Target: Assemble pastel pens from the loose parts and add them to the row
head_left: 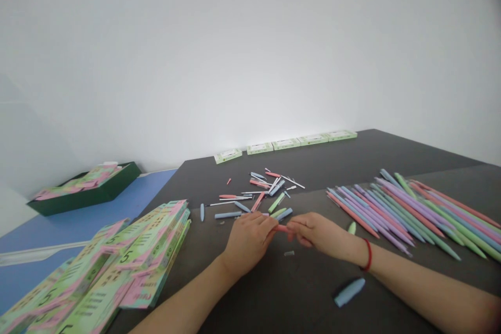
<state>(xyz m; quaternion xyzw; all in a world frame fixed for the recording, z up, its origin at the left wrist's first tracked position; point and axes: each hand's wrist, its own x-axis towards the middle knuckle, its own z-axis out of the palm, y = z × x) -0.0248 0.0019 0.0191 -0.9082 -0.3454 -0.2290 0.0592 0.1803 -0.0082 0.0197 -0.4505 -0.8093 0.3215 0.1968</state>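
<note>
My left hand (250,240) and my right hand (317,234) meet over the dark table, with a red pen part (282,228) between them. Fingers of both hands are closed around it, one hand at each end, and they cover most of it. Just beyond lies a loose pile of pen parts: a blue barrel (227,215), a red barrel (258,201), a green barrel (276,202) and thin white refills (225,203). A small clear piece (289,253) rests below my hands. Nearer to me is a blue pen cap (349,292); a green cap (352,228) shows behind my right wrist.
Many coloured pens (391,209) lie in rows at right. Stacked green-and-pink boxes (129,261) fill the left front. Flat pale green boxes (285,144) line the back edge by the white wall (250,52). A dark green tray (86,195) of packets stands on a blue surface (152,188).
</note>
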